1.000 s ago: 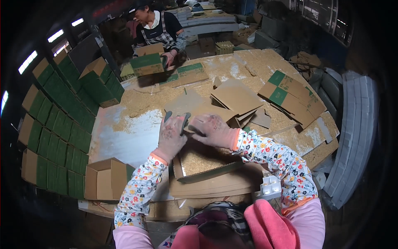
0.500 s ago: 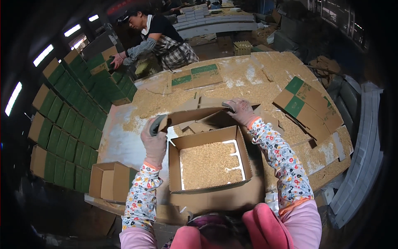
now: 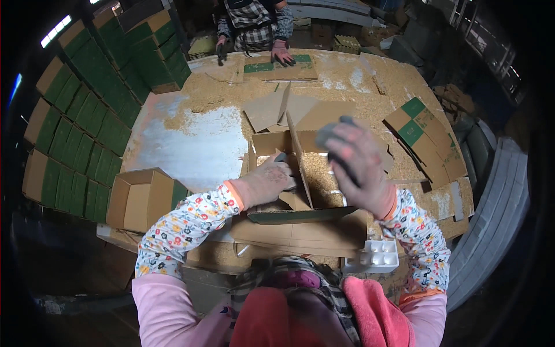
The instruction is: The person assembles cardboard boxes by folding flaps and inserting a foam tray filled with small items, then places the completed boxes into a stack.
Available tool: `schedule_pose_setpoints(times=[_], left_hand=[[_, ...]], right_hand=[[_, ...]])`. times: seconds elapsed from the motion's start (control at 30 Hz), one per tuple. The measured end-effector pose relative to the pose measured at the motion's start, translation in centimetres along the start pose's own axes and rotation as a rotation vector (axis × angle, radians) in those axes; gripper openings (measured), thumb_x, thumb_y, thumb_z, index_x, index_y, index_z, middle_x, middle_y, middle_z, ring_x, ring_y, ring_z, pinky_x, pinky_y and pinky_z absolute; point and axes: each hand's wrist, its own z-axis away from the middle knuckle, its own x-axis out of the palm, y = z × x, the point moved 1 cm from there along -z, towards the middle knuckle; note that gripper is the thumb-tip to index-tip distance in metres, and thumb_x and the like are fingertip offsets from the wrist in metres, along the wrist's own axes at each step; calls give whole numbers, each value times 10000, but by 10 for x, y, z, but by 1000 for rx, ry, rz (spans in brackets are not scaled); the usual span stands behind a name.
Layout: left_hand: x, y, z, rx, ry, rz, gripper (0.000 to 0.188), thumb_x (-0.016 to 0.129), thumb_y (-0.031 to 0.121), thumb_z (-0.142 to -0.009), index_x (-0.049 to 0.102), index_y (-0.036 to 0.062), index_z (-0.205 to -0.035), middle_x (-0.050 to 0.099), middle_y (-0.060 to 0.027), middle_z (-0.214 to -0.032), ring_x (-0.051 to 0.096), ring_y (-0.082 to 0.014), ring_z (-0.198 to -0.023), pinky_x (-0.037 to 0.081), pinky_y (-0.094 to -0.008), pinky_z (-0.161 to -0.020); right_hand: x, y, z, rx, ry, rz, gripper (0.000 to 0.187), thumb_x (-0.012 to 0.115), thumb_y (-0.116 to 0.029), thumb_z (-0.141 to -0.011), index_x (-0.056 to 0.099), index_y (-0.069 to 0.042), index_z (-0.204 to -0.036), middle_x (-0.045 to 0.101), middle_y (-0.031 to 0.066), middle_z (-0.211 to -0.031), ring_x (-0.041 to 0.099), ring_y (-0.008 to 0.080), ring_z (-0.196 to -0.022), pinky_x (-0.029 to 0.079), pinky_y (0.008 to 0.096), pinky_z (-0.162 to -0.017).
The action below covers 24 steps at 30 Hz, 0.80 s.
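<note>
An open cardboard box [image 3: 300,216] stands before me, with yellowish grain-like crumbs and bits of white visible inside. An upright cardboard divider [image 3: 298,156] splits it across the middle and rises above its walls. My left hand [image 3: 269,182], gloved with dark fingertips, reaches into the left part beside the divider and a tilted piece of cardboard; its fingers are partly hidden. Over the right part hovers my right hand [image 3: 358,165], blurred, thumb and fingers apart, with nothing visible in it. Loose cardboard pieces [image 3: 315,113] lie behind the box.
Green-and-brown boxes [image 3: 72,139] are stacked at the left. An open box [image 3: 141,199] sits at the table's left edge. Flattened cartons [image 3: 425,139] lie to the right; a white tray with round hollows [image 3: 378,256] is near me. Across the table, a co-worker's gloved hand [image 3: 282,53] touches flat cardboard [image 3: 260,70].
The divider now stands inside the box. My left hand has moved right into the box, and my right hand has come down nearer. The co-worker has moved from the stacks to the flat cardboard.
</note>
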Motion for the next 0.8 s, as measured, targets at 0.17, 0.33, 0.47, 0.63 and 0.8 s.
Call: schedule_pose_setpoints(times=[0.17,0.33,0.47,0.63,0.8], left_hand=[[10,-16,1,221,-37,-371,154,529,166,-844,644,170,-947,643,-43,-989,594,-196,-985,338,-411,-1020],[23,-20,8,265,-72,-247,165,512,132,-845,661,169,-907,654,0,-927,600,-176,-977,329,-414,-1039],[76,-14,-26,202,378,574,185,517,161,-845,663,83,-928,645,-72,-1040,585,-230,-1017,384,-377,-994],[-3,-2,6,89,-544,-232,510,570,178,-763,520,169,-1270,536,-81,-1257,471,-255,-1213,277,-538,-1045],[17,4,-31,-349,-541,86,522,571,211,-746,504,74,-1245,535,-165,-1274,486,-311,-1218,379,-436,-1015]], right_hand=[[52,-33,-12,425,-816,267,354,522,-330,-882,602,-66,-1103,633,147,-1054,597,305,-1027,434,426,-948],[51,-2,25,612,-923,407,422,521,-446,-882,654,-45,-888,664,156,-824,649,338,-777,496,432,-755],[84,-57,-9,383,-672,312,305,571,-353,-873,585,-74,-994,653,135,-856,637,331,-805,480,421,-735],[84,32,61,487,-1035,139,605,563,-502,-812,519,-66,-1229,522,193,-1220,467,363,-1194,387,474,-965],[90,27,64,718,-1104,-14,607,540,-508,-819,537,-38,-1204,589,252,-1120,560,388,-1073,420,427,-950]])
